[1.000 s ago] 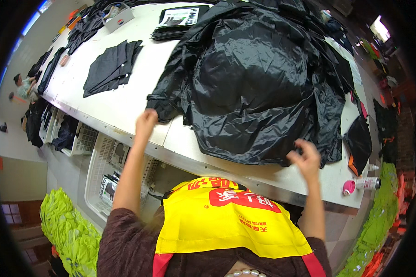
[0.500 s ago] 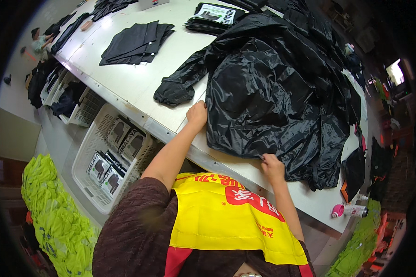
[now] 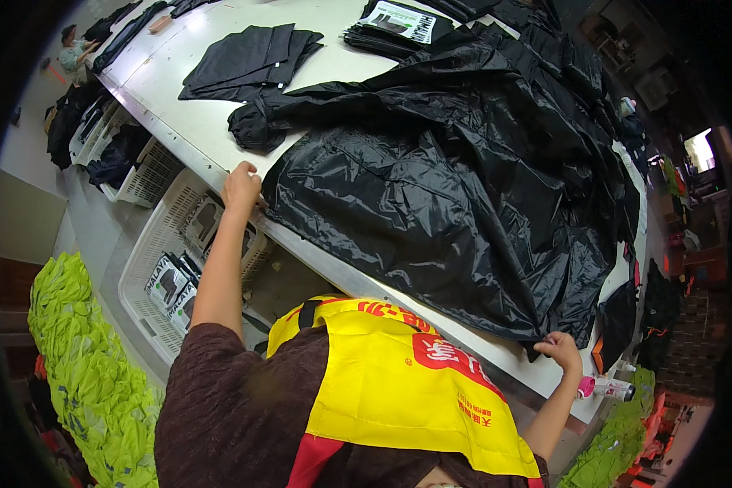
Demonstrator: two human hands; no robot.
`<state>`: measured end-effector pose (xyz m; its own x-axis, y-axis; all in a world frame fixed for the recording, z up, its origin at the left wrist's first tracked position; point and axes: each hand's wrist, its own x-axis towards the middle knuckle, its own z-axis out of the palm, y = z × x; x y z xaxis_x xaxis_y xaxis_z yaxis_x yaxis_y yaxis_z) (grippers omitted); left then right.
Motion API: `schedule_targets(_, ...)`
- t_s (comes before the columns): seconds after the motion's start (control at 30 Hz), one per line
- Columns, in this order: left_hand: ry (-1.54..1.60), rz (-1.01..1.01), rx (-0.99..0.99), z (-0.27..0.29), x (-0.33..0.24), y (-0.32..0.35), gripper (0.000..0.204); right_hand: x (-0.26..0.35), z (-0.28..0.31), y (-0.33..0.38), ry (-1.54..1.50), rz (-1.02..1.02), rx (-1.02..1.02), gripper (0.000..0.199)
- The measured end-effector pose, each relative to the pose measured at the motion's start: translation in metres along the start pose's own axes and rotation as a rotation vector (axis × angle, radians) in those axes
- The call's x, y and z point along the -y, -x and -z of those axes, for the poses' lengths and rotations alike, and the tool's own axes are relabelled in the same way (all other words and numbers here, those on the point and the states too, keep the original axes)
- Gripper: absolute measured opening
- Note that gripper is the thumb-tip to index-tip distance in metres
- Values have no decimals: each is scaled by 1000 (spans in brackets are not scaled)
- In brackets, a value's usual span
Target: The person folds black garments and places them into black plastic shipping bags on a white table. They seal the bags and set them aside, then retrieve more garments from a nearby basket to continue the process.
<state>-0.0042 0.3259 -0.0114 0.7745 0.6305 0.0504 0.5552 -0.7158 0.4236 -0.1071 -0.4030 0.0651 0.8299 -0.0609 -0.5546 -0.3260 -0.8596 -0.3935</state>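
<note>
At the far left, well below and outward of the left hand, lies a lime-green heap of cloth, while above it, far off past the table's edge, a second person shows small. Between that person and the left hand is a white basket with dark cloth in it; a larger basket, holding packets, lies just below and left of the same hand. The left hand is at the table edge with fingers curled, right by the left corner of a black jacket; I cannot tell whether it pinches the cloth. Just above that hand rests the jacket's sleeve, and beyond it are folded black pieces. The jacket lies spread, its hem running between the two hands, and a stack of packs sits far beyond it. Below the hem, between the forearms, hangs a yellow apron. The right hand has its fingertips drawn narrow on the hem's right corner. Right of it lie a black and orange piece, a pink cap and a bottle.
</note>
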Motion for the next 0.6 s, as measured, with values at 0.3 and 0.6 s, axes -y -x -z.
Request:
schedule_targets(0.3,354,-789,-142,-80,-137,6,21,226,-52,-119,-293,613,-534,23)
schedule_targets(0.6,-110,-525,-116,-101,-95,-1,68,273,-167,-185,303,973,-500,42)
